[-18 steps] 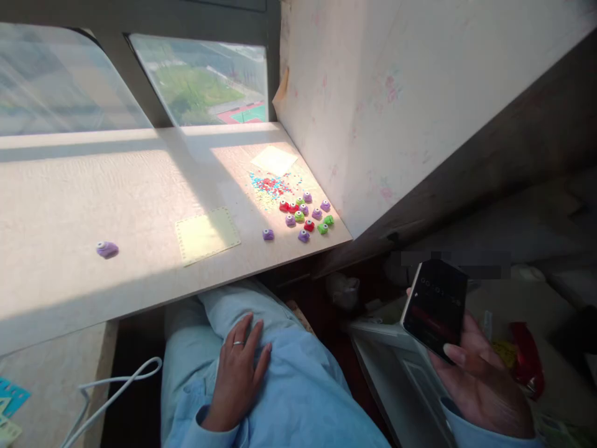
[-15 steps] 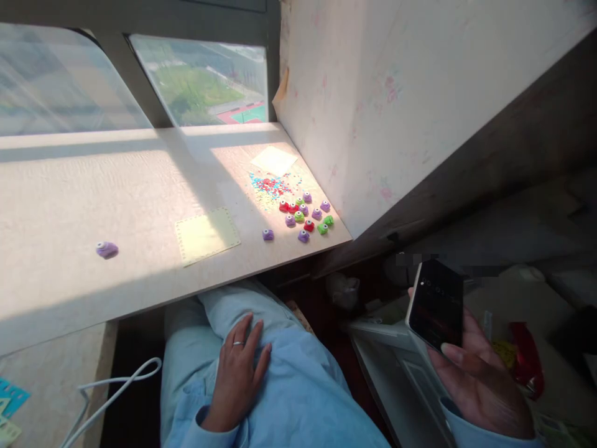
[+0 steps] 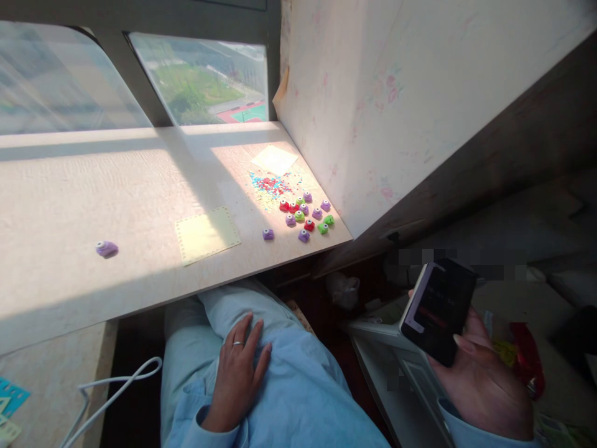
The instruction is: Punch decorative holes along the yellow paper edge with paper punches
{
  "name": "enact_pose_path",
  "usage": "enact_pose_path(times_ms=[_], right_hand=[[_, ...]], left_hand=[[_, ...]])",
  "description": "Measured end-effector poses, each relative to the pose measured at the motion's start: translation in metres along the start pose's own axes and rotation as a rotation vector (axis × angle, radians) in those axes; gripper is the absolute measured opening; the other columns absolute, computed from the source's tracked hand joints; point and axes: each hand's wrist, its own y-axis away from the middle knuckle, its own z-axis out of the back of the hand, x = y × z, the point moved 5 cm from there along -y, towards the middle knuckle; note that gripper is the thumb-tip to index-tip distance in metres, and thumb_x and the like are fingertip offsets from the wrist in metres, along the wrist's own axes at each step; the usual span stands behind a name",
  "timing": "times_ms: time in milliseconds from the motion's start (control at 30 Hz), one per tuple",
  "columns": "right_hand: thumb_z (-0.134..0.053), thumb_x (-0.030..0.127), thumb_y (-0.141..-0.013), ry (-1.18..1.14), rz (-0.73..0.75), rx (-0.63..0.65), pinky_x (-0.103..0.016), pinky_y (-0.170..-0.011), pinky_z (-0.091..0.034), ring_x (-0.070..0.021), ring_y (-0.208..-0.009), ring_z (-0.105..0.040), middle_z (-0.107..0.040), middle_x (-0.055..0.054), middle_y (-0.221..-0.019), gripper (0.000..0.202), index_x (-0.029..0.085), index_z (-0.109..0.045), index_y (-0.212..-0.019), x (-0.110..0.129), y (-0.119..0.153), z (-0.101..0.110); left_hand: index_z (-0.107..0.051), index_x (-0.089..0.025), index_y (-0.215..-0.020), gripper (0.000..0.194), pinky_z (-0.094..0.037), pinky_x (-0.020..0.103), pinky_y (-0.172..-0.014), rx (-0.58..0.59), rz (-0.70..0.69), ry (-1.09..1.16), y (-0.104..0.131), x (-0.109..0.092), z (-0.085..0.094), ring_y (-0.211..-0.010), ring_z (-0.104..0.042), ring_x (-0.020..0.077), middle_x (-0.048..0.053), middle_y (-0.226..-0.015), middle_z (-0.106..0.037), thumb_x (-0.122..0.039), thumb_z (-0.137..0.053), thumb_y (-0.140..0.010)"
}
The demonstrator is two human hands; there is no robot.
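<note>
My left hand lies flat on my leg in light blue clothing, its fingers apart and a ring on one of them. Off to the right, my right hand grips a smartphone with a mostly dark screen facing up. On the sill-like table, a yellow sheet of paper has small notches along its edges. Several small purple, red and green craft punches are grouped at the table's right corner. One purple punch sits apart at the left.
Coloured paper confetti is scattered by a pale paper sheet near the wall. A white cable loops at the lower left, beside blue paper. At the right, a red object lies in shadow.
The phone in my right hand has tilted and shifted slightly right, and its screen shows a lighter strip along the left side. My left hand stays in place.
</note>
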Motion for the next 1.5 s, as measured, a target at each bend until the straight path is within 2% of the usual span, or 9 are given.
enact_pose_path(times_ms=[267,467,600,767,900,1167,1500], right_hand=[[-0.083,0.029,-0.052,0.048,-0.039,-0.138,-0.059,-0.112,-0.041,-0.0364,-0.128,-0.059,-0.071,-0.008,-0.125,0.069,0.033,-0.069,-0.120,-0.0028,-0.0038,0.0028],[-0.078,0.032,-0.057,-0.016,-0.026,-0.115,-0.061,-0.108,-0.045,-0.0363,-0.126,-0.060,-0.070,-0.007,-0.126,0.065,0.032,-0.069,-0.121,-0.0022,-0.0019,0.0013],[-0.083,0.027,-0.054,-0.045,0.005,-0.095,-0.056,-0.112,-0.044,-0.0343,-0.127,-0.059,-0.069,-0.006,-0.129,0.072,0.032,-0.068,-0.124,-0.0006,-0.0014,0.0036],[-0.090,0.028,-0.054,0.011,0.029,-0.069,-0.054,-0.114,-0.042,-0.0339,-0.129,-0.058,-0.068,-0.008,-0.131,0.080,0.030,-0.065,-0.129,-0.0031,-0.0044,0.0042],[-0.090,0.027,-0.053,0.032,0.042,-0.084,-0.054,-0.114,-0.041,-0.0338,-0.129,-0.058,-0.067,-0.008,-0.133,0.081,0.031,-0.064,-0.130,-0.0035,-0.0057,0.0045],[-0.082,0.027,-0.054,-0.051,0.016,-0.132,-0.057,-0.113,-0.042,-0.0353,-0.130,-0.057,-0.069,-0.008,-0.127,0.071,0.031,-0.069,-0.124,-0.0021,-0.0042,0.0064],[-0.081,0.036,-0.058,0.069,0.035,-0.195,-0.056,-0.107,-0.047,-0.0350,-0.129,-0.057,-0.071,-0.006,-0.122,0.067,0.031,-0.068,-0.123,-0.0025,-0.0074,0.0061]], left_hand=[[-0.053,-0.017,-0.135,0.041,-0.052,0.049,-0.097,0.011,-0.005,-0.016,-0.0003,-0.0004,-0.0004,-0.128,-0.051,0.0324,0.018,-0.143,-0.050,-0.040,-0.049,-0.101],[-0.052,-0.018,-0.135,0.041,-0.053,0.049,-0.097,0.006,-0.005,-0.016,0.0003,-0.0007,-0.0007,-0.128,-0.051,0.0326,0.017,-0.143,-0.050,-0.041,-0.048,-0.101],[-0.052,-0.017,-0.136,0.042,-0.053,0.049,-0.096,0.010,-0.001,-0.019,0.0002,-0.0010,-0.0006,-0.128,-0.051,0.0327,0.018,-0.143,-0.051,-0.041,-0.047,-0.102],[-0.053,-0.016,-0.136,0.043,-0.053,0.050,-0.096,0.005,-0.009,-0.014,0.0000,-0.0007,0.0000,-0.128,-0.051,0.0329,0.018,-0.143,-0.050,-0.042,-0.048,-0.101],[-0.053,-0.016,-0.135,0.043,-0.052,0.050,-0.097,0.004,-0.006,-0.010,0.0003,-0.0001,-0.0003,-0.129,-0.051,0.0329,0.018,-0.143,-0.050,-0.042,-0.048,-0.101],[-0.051,-0.016,-0.136,0.044,-0.053,0.051,-0.097,0.009,-0.018,-0.017,-0.0002,-0.0006,-0.0009,-0.129,-0.050,0.0333,0.018,-0.143,-0.049,-0.041,-0.048,-0.101],[-0.053,-0.017,-0.135,0.042,-0.053,0.051,-0.097,0.002,-0.014,-0.009,-0.0002,0.0002,-0.0017,-0.128,-0.051,0.0334,0.018,-0.143,-0.050,-0.041,-0.049,-0.101]])
